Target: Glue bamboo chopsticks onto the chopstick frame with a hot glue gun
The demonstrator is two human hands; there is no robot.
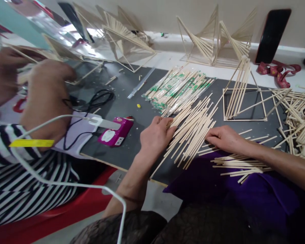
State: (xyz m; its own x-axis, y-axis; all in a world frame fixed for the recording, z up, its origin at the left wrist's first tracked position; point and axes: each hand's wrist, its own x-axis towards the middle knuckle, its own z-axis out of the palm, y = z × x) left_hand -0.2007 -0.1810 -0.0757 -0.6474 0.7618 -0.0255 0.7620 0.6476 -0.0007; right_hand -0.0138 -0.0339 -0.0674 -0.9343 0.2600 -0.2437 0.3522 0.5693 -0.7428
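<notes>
A loose heap of bare wooden sticks (pixel 193 130) lies on the dark board (pixel 132 142) in front of me. My left hand (pixel 156 135) rests palm down on the heap's left edge, fingers pressing the stick ends. My right hand (pixel 225 138) lies flat on the heap's right side, fingertips touching the sticks. Neither hand lifts anything. A smaller bundle of sticks (pixel 240 165) lies across the purple cloth (pixel 244 189) under my right forearm.
Wrapped sticks in green-printed sleeves (pixel 178 88) lie beyond the heap. A square stick frame (pixel 244 101) and finished stick sculptures (pixel 213 40) stand behind. A pink glue gun (pixel 115 132) with cables sits left. A person in a striped sleeve (pixel 20 169) works at left.
</notes>
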